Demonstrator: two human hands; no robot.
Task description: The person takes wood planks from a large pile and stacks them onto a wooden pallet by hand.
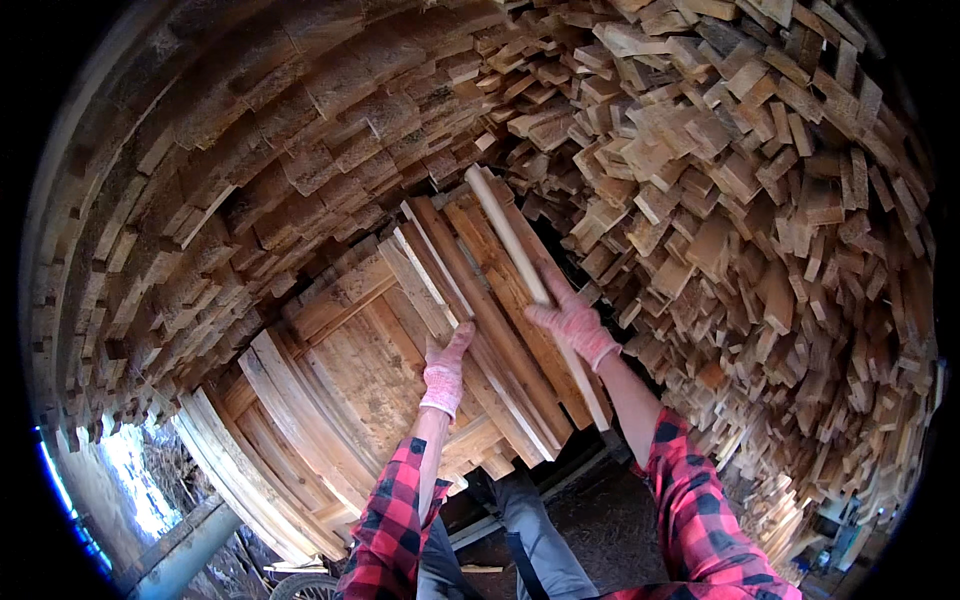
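Over the middle of the pile, between two tall walls of wood, our right hand (578, 328) in a pink-and-white glove grasps a long, narrow, pale wooden strip (510, 237), its far end pointing toward the stacks and its near end toward our legs. Our left hand (445, 372), gloved alike, touches the edge of a slim brown board with a pale side (428, 258); we cannot tell whether its fingers close round it. To handle the strip well, we would judge it best to support it on both sides of its middle, keep its length in line with the reddish-brown planks (483, 298) beside it, and keep fingertips out of the narrow gaps between them. On the far left rises a curved-looking wall of tightly laid board ends (300, 110); on the right, a high, ragged stack of short-ended timber (730, 210) juts out close to our right forearm and could catch the strip's far end if we swung it that way. Near left lie broad, light-brown planks (305, 425), with a blue-grey pipe (190, 548) beyond them and part of a dark wheel (303, 588) low at the near side, leaving less room for our feet there.
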